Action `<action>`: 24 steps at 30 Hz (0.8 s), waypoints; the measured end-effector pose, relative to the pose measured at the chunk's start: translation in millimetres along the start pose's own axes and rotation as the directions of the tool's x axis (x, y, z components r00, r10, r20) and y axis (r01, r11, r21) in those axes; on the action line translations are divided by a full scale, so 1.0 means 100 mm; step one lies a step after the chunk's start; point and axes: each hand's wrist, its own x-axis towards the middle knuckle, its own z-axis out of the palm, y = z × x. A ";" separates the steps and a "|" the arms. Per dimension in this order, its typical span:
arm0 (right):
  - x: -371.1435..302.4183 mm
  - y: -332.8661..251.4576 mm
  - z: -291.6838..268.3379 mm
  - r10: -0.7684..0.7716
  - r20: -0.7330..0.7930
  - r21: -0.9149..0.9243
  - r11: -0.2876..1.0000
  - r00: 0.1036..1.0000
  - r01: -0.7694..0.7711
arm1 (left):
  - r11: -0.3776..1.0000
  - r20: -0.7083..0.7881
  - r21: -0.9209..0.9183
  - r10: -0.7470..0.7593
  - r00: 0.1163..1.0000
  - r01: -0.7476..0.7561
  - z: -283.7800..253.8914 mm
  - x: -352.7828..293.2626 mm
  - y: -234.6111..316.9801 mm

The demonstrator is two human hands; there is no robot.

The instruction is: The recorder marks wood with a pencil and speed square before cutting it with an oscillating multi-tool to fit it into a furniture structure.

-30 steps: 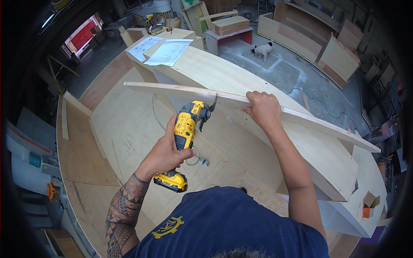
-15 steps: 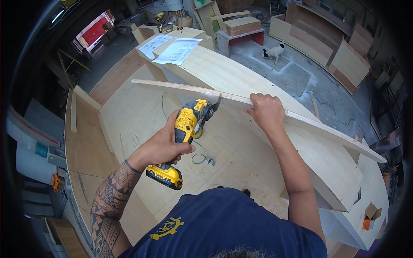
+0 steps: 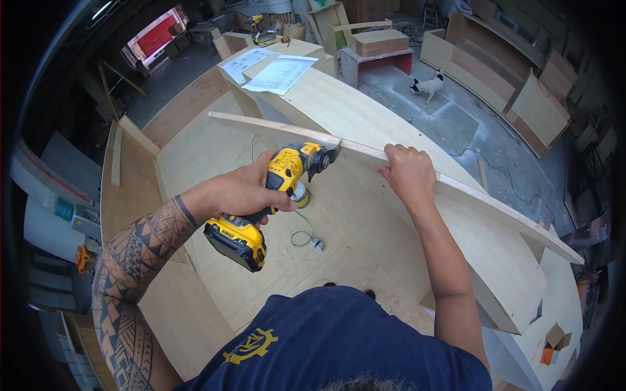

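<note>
In my left hand [image 3: 242,190] is a yellow and black cordless oscillating multi-tool [image 3: 287,168], my fingers wrapped round its body. Its battery hangs at the lower left. The tool's head meets a long narrow wooden board [image 3: 508,212], with the blade at the board's upper edge; how deep it sits I cannot make out. Just right of the blade, my right hand [image 3: 411,171] grips the same board from above, thumb on the near side. The board slants across a pale plywood cabinet [image 3: 355,117].
Printed sheets [image 3: 282,73] lie on the cabinet's far end, near a yellow drill [image 3: 257,29]. A round tin [image 3: 300,197] and a green cord [image 3: 301,234] are inside the wooden enclosure. A dog [image 3: 428,86] stands on the floor beyond. An opened small box [image 3: 553,345] sits at the right.
My left forearm has swung outward and the multi-tool has tilted, its battery end moving left and up. The blade stays at the board, and my right hand keeps its grip.
</note>
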 end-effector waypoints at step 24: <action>0.20 -0.02 -0.20 0.028 0.090 0.011 1.000 0.996 -0.029 | 0.994 -0.047 -0.075 0.079 0.996 -0.082 0.10 0.18 -0.22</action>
